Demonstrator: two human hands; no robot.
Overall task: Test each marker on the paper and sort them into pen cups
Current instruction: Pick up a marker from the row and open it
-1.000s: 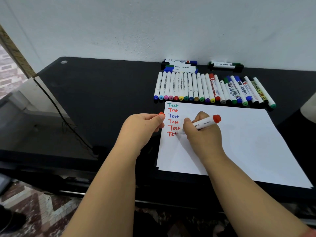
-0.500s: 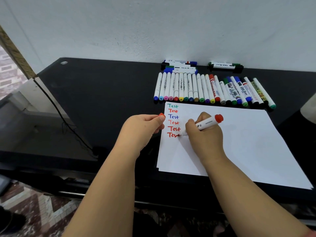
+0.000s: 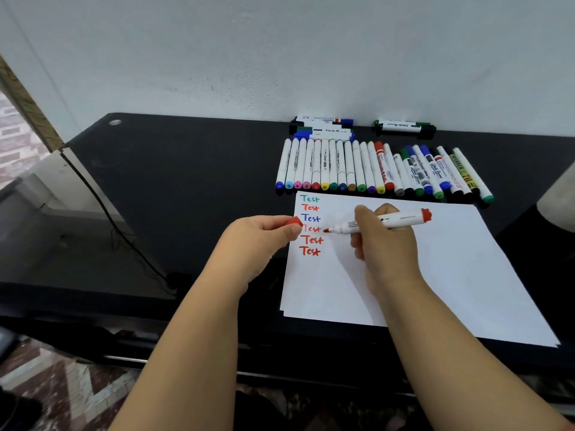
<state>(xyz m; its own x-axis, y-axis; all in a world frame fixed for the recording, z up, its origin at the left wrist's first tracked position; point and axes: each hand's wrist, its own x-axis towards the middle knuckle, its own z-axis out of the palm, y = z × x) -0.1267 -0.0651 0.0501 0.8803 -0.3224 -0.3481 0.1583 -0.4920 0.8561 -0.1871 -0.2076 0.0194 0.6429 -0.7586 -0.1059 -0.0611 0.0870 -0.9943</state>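
Observation:
My right hand [image 3: 384, 244] grips an uncapped red marker [image 3: 392, 220], white-bodied with a red end, held nearly level above the white paper [image 3: 435, 275]; its tip points left toward my left hand. My left hand [image 3: 258, 241] pinches the marker's red cap [image 3: 292, 221] at the paper's left edge. Several lines reading "Test" [image 3: 310, 225] in green, red and blue run down the paper's top left. A row of several capped markers [image 3: 373, 169] lies just beyond the paper.
More markers lie against the wall: a small stack [image 3: 323, 127] and a green one [image 3: 404, 126]. The black table [image 3: 186, 181] has a cable [image 3: 118, 225] running over its left side. A pale round object [image 3: 560, 200] sits at the right edge.
My right hand finished the sixth "Test", lifted the marker off the paper and swung it level, tip toward the cap. My left hand stayed put.

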